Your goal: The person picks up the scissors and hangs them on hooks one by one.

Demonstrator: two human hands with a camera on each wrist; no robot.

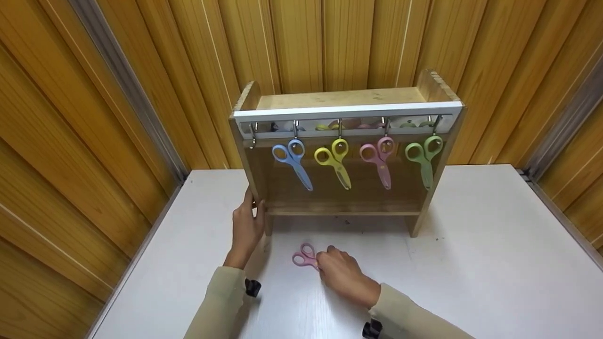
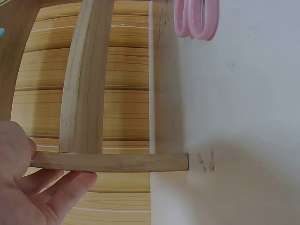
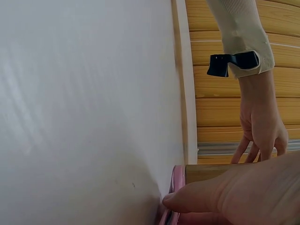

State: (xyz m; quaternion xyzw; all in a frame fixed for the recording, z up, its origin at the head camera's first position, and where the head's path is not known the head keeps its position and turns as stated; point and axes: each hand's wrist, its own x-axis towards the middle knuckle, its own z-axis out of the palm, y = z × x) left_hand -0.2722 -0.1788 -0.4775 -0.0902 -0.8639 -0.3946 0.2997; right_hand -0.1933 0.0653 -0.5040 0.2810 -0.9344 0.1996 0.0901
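A wooden rack [image 1: 348, 210] stands upright with a row of metal hooks along its white front strip. My left hand [image 1: 247, 225] grips the rack's left side panel [image 2: 117, 161], thumb on one face and fingers on the other. On the table in front of the rack, my right hand [image 1: 343, 274] pinches pink scissors [image 1: 307, 256] around the blade end. Their handle loops point left, and the blades are mostly hidden by the hand. In the right wrist view, the thumb [image 3: 194, 197] presses on the pink scissors [image 3: 178, 178].
Blue scissors [image 1: 296, 165], yellow scissors [image 1: 335, 162], another pink pair of scissors [image 1: 379, 162] and green scissors [image 1: 425, 160] hang from hooks. The leftmost hook [image 1: 253, 135] holds nothing. Under everything lies a white table [image 1: 494, 263], with wood-patterned walls [image 1: 348, 47] behind.
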